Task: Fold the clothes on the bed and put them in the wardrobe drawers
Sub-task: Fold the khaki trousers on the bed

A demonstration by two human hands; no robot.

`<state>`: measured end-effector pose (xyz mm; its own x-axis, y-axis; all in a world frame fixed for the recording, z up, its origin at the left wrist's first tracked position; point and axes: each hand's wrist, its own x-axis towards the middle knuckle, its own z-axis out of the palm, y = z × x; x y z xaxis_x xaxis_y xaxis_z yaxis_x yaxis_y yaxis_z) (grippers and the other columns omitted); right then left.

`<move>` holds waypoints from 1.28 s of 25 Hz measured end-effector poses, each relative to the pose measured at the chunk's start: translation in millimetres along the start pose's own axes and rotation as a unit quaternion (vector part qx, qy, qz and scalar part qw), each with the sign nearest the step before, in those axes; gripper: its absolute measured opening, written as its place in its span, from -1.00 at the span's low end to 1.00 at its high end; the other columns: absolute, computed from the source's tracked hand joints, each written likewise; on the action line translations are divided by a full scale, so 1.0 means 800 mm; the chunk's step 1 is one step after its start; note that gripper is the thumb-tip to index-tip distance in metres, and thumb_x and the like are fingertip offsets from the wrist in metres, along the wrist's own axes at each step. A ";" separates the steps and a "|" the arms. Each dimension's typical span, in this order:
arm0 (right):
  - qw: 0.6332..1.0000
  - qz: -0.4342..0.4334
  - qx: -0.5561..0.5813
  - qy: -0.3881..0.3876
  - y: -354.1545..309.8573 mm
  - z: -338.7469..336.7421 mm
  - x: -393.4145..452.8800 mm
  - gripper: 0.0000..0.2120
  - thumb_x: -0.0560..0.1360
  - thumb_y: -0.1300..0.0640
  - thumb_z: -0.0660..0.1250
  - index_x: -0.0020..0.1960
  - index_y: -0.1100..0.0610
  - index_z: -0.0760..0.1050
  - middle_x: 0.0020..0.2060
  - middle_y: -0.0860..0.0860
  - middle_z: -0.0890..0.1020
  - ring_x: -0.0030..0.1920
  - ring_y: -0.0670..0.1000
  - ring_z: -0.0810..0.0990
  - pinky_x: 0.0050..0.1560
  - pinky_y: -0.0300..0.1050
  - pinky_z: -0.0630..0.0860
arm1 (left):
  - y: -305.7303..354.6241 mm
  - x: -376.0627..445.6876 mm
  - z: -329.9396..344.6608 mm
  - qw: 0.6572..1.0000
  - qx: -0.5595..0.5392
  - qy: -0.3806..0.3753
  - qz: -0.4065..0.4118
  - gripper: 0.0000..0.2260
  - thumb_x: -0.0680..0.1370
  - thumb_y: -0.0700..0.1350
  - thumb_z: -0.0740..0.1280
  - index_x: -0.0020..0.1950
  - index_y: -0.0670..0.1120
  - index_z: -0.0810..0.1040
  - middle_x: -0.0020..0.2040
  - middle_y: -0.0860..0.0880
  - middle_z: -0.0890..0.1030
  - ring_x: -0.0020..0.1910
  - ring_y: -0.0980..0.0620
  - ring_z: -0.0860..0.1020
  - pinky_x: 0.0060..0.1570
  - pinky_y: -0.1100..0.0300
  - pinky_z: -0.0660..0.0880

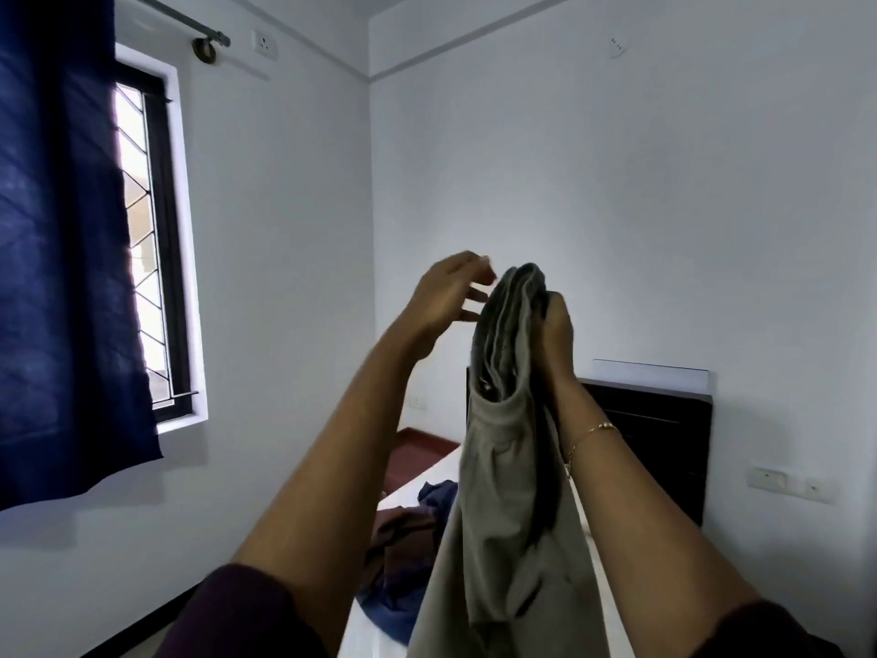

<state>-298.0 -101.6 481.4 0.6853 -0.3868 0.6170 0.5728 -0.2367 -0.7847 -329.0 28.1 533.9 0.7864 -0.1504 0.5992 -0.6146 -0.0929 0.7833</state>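
Hanging closest to the lens, the grey-green garment (pixel 503 491) is held up above the bed (pixel 427 482), its gathered top edge bunched in the right hand (pixel 557 325), whose fingers curl round the cloth. To fold it well, the top edge should be evened out and the length allowed to hang straight before it is doubled, so the layers line up rather than twist. Just beside that bunched top, the left hand (pixel 448 296) has its fingers spread and loose, grasping nothing; whether a fingertip touches the cloth cannot be told. More clothes (pixel 408 553), brown and blue, lie in a heap on the bed's left edge below the forearms, not yet folded.
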 end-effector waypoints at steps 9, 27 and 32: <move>0.996 -0.074 -0.032 0.043 -0.018 -0.042 0.029 -0.90 0.54 0.27 0.13 0.03 0.15 0.36 -0.14 0.01 0.47 -0.15 -0.03 0.43 -0.20 -0.35 0.35 | -0.021 0.004 0.042 0.971 0.212 -0.094 -0.055 -0.75 0.52 0.03 0.34 0.13 -0.05 0.54 0.09 -0.09 0.59 0.06 -0.07 0.55 0.14 0.06 0.49; 0.950 0.174 0.229 -0.122 0.081 -0.258 -0.034 -0.16 0.13 -0.25 0.52 0.28 0.14 0.45 0.18 0.11 0.59 0.17 0.02 0.58 0.10 -0.17 0.56 | 0.089 0.061 0.186 0.850 0.423 -0.212 0.231 -0.74 0.50 0.02 0.37 -0.12 -0.19 0.55 -0.24 -0.07 0.50 -0.10 -0.06 0.48 -0.20 0.19 0.30; 0.962 0.153 0.214 -0.068 0.059 -0.311 -0.032 -0.33 0.16 -0.18 0.41 0.15 0.21 0.53 -0.03 0.06 0.69 -0.03 -0.04 0.66 -0.07 -0.22 0.60 | 0.156 0.075 0.219 0.796 0.466 -0.116 0.368 -0.69 0.56 0.04 0.27 0.13 -0.18 0.53 0.13 -0.15 0.53 0.15 -0.13 0.46 -0.07 0.14 0.29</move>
<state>-400.5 -324.3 413.8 0.8869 -0.2526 0.3867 0.4483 0.2690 -0.8525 -369.4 -165.3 639.1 0.2264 -0.6701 0.7069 -0.7676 -0.5695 -0.2940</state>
